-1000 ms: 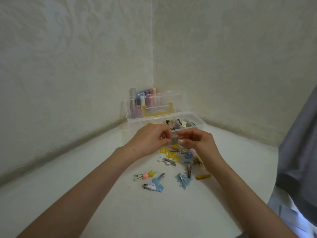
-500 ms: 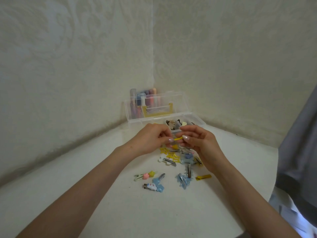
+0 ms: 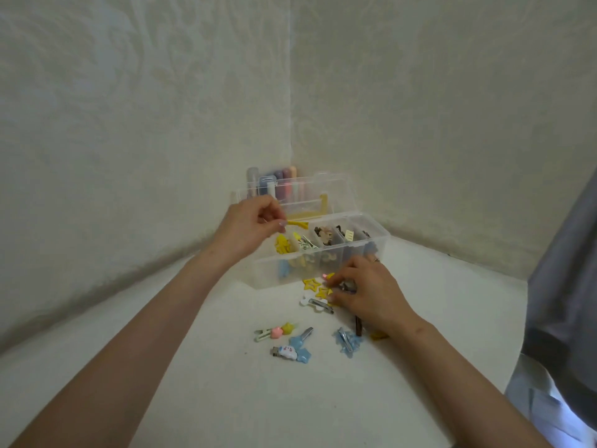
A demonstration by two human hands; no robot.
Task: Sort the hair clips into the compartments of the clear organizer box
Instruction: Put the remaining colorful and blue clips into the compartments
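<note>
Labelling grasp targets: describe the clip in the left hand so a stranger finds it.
Start at the clear organizer box in the wall corner. Above its left end, the left hand pinches a thin yellow clip. It is the only clip held in the air.

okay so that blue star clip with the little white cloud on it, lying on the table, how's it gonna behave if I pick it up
The blue star clip looks small and thin, so probably light and stiff. It lies flat on the table, so it should slide, not roll. Its glossy plastic may be slippery; the metal prong end probably offers a surer pinch.
</note>
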